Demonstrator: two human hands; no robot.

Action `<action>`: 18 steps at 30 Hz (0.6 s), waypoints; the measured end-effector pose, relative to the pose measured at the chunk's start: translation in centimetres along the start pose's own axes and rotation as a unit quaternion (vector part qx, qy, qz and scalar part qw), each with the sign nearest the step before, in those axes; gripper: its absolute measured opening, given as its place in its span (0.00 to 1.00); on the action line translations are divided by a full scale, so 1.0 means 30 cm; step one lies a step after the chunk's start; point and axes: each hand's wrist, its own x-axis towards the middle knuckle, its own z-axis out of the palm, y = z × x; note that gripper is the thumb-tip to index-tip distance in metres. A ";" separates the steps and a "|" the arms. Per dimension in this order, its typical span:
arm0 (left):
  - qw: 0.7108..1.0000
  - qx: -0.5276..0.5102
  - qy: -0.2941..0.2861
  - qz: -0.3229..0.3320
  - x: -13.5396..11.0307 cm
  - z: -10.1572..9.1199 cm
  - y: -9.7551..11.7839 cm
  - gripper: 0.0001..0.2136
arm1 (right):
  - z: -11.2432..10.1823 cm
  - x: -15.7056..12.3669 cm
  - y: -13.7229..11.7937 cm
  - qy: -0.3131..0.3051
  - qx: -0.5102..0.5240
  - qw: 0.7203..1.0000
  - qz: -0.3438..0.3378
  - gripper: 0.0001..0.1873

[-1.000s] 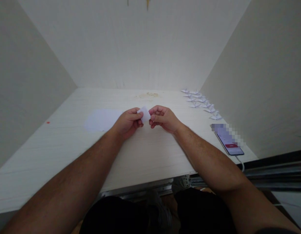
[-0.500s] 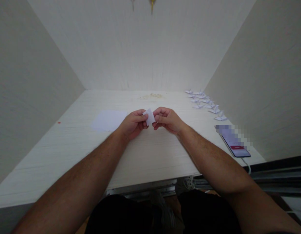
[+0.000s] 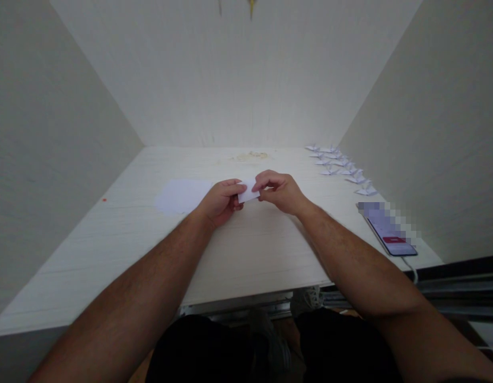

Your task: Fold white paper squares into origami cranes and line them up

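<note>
Pinching a small piece of white paper point(image 3: 248, 192) from both ends: left hand point(image 3: 220, 201) curled shut on its left edge, thumb on top; right hand point(image 3: 281, 191) curled shut on its right edge, knuckles up, fingertips bent down onto it. Held low over the tabletop point(image 3: 246, 250), near its middle; cannot tell whether touching the surface. Lying roughly flat, long side running left to right between the two grips. Both forearms bare, reaching in from the near edge.

Just left of the left hand, flat on the tabletop: a pale sheet of paper point(image 3: 182, 196), apart from the hands. Farther left, near the side wall, a tiny red spot point(image 3: 105, 199). Beyond the hands, toward the back wall, a yellowish smudge point(image 3: 249, 156) on the surface. Along the far right, beside the right wall, a row of small folded paper figures point(image 3: 342, 167), white, set one after another. Nearer on the same side, a phone point(image 3: 392, 234) face up with lit screen, partly blurred, a white cable point(image 3: 410, 270) leaving its near end over the tabletop edge. Plain pale walls on three sides. At the very top, two yellow bits point(image 3: 251, 6) hanging, too cut off to identify. Below the near edge, dark trousers point(image 3: 214, 351) and a shoe point(image 3: 306, 300).
</note>
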 end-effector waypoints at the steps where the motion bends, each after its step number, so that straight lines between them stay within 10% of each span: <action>1: 1.000 0.003 0.002 0.000 0.000 0.001 0.001 0.09 | -0.006 0.000 0.001 -0.014 0.001 1.000 0.011 0.06; 18: 0.982 0.171 0.053 0.054 0.005 0.000 -0.021 0.07 | -0.019 0.001 -0.005 -0.046 0.056 0.989 0.126 0.12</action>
